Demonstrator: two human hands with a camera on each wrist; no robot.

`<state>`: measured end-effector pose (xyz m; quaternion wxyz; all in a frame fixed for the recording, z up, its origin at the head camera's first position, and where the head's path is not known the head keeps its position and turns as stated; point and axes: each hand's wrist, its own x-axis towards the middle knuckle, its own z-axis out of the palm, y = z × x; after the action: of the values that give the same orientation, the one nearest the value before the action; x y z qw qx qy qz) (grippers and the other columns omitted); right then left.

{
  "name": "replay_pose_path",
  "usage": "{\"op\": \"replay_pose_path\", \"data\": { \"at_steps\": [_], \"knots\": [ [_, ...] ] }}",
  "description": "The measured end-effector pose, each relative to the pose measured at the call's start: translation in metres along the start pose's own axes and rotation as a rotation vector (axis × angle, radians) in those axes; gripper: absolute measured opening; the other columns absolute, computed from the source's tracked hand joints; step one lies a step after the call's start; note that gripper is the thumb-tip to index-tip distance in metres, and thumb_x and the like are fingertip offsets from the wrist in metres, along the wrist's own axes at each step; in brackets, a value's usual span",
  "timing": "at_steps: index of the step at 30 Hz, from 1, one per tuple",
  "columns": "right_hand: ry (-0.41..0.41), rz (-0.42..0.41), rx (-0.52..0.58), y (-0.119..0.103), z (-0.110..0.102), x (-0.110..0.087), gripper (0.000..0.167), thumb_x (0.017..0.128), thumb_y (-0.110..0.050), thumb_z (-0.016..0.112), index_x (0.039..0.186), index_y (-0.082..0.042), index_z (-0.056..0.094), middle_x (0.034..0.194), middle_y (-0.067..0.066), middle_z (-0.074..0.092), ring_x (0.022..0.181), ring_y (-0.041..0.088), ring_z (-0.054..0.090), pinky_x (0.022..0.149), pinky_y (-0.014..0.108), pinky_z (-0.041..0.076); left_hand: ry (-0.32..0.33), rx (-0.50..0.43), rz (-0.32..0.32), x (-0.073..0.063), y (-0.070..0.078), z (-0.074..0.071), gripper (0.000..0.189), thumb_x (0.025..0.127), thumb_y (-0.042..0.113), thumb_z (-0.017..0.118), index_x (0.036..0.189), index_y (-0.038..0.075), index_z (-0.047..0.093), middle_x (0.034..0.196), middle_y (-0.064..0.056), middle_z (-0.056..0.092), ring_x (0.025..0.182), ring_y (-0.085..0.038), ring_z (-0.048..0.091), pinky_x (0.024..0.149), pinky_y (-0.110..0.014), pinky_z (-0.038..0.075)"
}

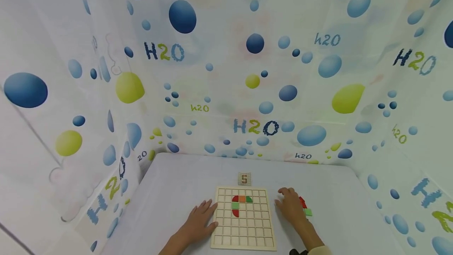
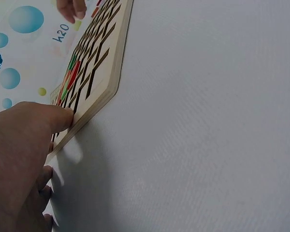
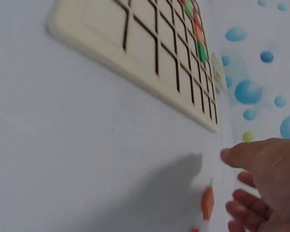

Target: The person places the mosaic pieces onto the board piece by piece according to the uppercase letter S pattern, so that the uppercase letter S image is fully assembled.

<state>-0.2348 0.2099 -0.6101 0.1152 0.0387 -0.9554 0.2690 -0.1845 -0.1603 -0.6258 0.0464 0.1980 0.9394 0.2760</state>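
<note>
A wooden grid board (image 1: 260, 231) lies flat on the table. Several tiles sit in its upper cells: an orange square (image 1: 242, 198) between a rounded red tile (image 1: 235, 198) and a rounded green tile (image 1: 249, 199), with a light green square (image 1: 235, 206) and another rounded red tile (image 1: 236, 213) below. My left hand (image 1: 199, 220) rests at the board's left edge, fingers extended, its thumb (image 2: 63, 118) touching the rim. Right of the board hovers my right hand (image 1: 291, 207), fingers loosely bent, nothing visible in them. Beside it lie red tiles (image 1: 302, 202) and a green tile (image 1: 308, 212), partly hidden by the hand.
A small card (image 1: 244, 179) with a blocky figure like an S or 5 lies just beyond the board. The white table (image 1: 184, 180) ends at a curtain (image 1: 219, 89) printed with blue and green drops, which encloses the back and sides.
</note>
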Motion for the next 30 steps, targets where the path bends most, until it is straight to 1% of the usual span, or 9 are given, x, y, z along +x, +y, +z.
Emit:
{"op": "replay_pose_path", "data": {
  "at_steps": [3,5,8,11,15,20,23,27,30],
  "knots": [
    [0.005,0.044,-0.065,0.010,-0.010,-0.001,0.030,0.086,-0.010,0.082,0.110,0.002,0.068,0.103,0.021,0.065,0.091,0.039,0.064,0.072,0.057,0.054,0.017,-0.004,0.022,-0.001,-0.003,0.002,0.067,0.104,0.042,0.062,0.157,0.004,0.046,0.163,-0.027,0.042,0.150,-0.054,0.035,0.117,-0.078,0.026],
    [-0.009,0.063,-0.100,0.015,-0.011,-0.002,0.026,0.087,-0.010,0.081,0.106,0.002,0.068,0.098,0.021,0.065,0.090,0.041,0.064,0.069,0.058,0.052,0.013,-0.001,0.021,-0.001,-0.003,0.002,0.067,0.105,0.042,0.060,0.158,0.005,0.045,0.163,-0.027,0.041,0.151,-0.054,0.034,0.117,-0.077,0.026],
    [-0.035,0.081,-0.114,0.020,-0.008,-0.002,0.018,0.090,-0.008,0.078,0.102,0.000,0.067,0.095,0.020,0.064,0.088,0.040,0.064,0.068,0.057,0.051,0.000,0.008,0.014,0.000,-0.005,0.003,0.067,0.105,0.042,0.061,0.158,0.005,0.045,0.164,-0.027,0.040,0.151,-0.053,0.034,0.118,-0.077,0.025],
    [-0.045,0.099,-0.108,0.024,-0.004,-0.001,0.019,0.091,-0.010,0.078,0.103,-0.001,0.066,0.097,0.019,0.063,0.090,0.039,0.063,0.070,0.056,0.050,-0.012,0.021,0.002,0.002,-0.006,0.002,0.067,0.104,0.042,0.062,0.158,0.007,0.046,0.165,-0.025,0.040,0.152,-0.052,0.034,0.119,-0.076,0.025],
    [-0.052,0.124,-0.094,0.025,-0.001,0.001,0.023,0.091,-0.012,0.078,0.106,0.000,0.064,0.101,0.020,0.063,0.091,0.038,0.061,0.071,0.055,0.048,-0.022,0.034,-0.004,0.003,-0.006,0.002,0.067,0.103,0.041,0.064,0.158,0.007,0.047,0.165,-0.024,0.041,0.153,-0.050,0.035,0.119,-0.075,0.027],
    [-0.042,0.120,-0.082,0.025,0.001,0.002,0.015,0.096,-0.009,0.072,0.104,0.001,0.064,0.098,0.018,0.062,0.090,0.037,0.061,0.072,0.056,0.049,-0.029,0.039,-0.007,0.003,-0.004,0.001,0.068,0.102,0.040,0.065,0.158,0.006,0.047,0.165,-0.024,0.041,0.152,-0.050,0.035,0.119,-0.075,0.027],
    [-0.032,0.107,-0.056,0.025,0.000,0.001,0.014,0.095,-0.006,0.069,0.103,0.005,0.065,0.096,0.019,0.062,0.089,0.038,0.061,0.073,0.058,0.050,-0.032,0.038,-0.008,0.003,-0.003,0.000,0.067,0.102,0.040,0.064,0.158,0.006,0.047,0.165,-0.023,0.041,0.153,-0.049,0.036,0.119,-0.074,0.027],
    [-0.039,0.130,-0.027,0.025,-0.004,0.000,0.018,0.092,-0.005,0.071,0.104,0.008,0.065,0.097,0.023,0.062,0.090,0.040,0.063,0.074,0.059,0.051,-0.035,0.039,-0.008,0.003,-0.002,-0.001,0.067,0.102,0.040,0.065,0.157,0.006,0.048,0.164,-0.023,0.042,0.152,-0.049,0.036,0.119,-0.074,0.027],
    [-0.056,0.151,-0.036,0.025,-0.005,-0.001,0.018,0.093,-0.006,0.074,0.103,0.006,0.066,0.097,0.022,0.062,0.091,0.040,0.063,0.074,0.059,0.050,-0.036,0.037,-0.009,0.003,-0.002,-0.001,0.067,0.103,0.041,0.064,0.158,0.006,0.047,0.165,-0.023,0.041,0.153,-0.050,0.035,0.120,-0.074,0.027]
  ]
}}
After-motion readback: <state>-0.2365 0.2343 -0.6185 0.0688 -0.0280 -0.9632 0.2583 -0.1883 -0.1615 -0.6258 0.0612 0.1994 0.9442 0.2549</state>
